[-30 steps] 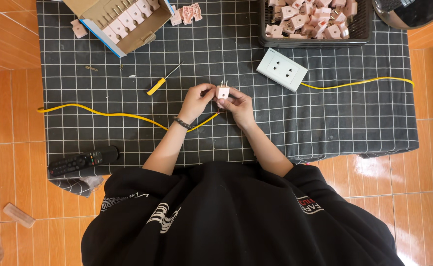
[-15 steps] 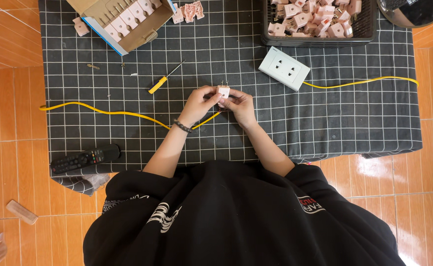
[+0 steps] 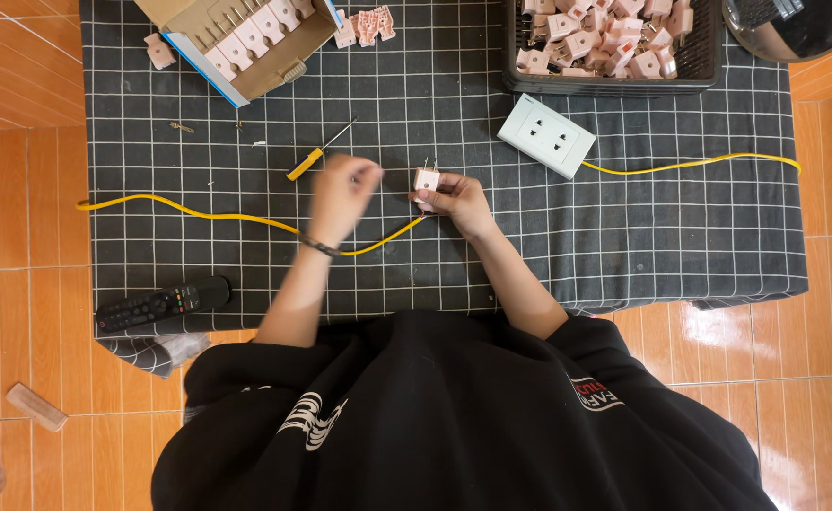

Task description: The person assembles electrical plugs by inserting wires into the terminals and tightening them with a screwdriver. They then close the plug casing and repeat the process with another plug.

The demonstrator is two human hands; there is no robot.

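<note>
My right hand (image 3: 461, 201) holds a small pink plug (image 3: 426, 180) with two metal prongs pointing away from me, at the end of a yellow cable (image 3: 198, 214). My left hand (image 3: 342, 192) is blurred and a little to the left of the plug, apart from it, fingers loosely curled with nothing seen in them. A yellow-handled screwdriver (image 3: 314, 154) lies just beyond the left hand on the black grid cloth (image 3: 435, 274).
A white socket plate (image 3: 545, 135) on a yellow cable lies right of the hands. A black basket (image 3: 605, 83) of pink plugs stands at the back, a cardboard box (image 3: 245, 43) of plugs back left. A black remote (image 3: 162, 303) lies at the cloth's near left.
My left hand has let go of the plug and moved left toward the screwdriver. The right hand keeps the plug in the same place.
</note>
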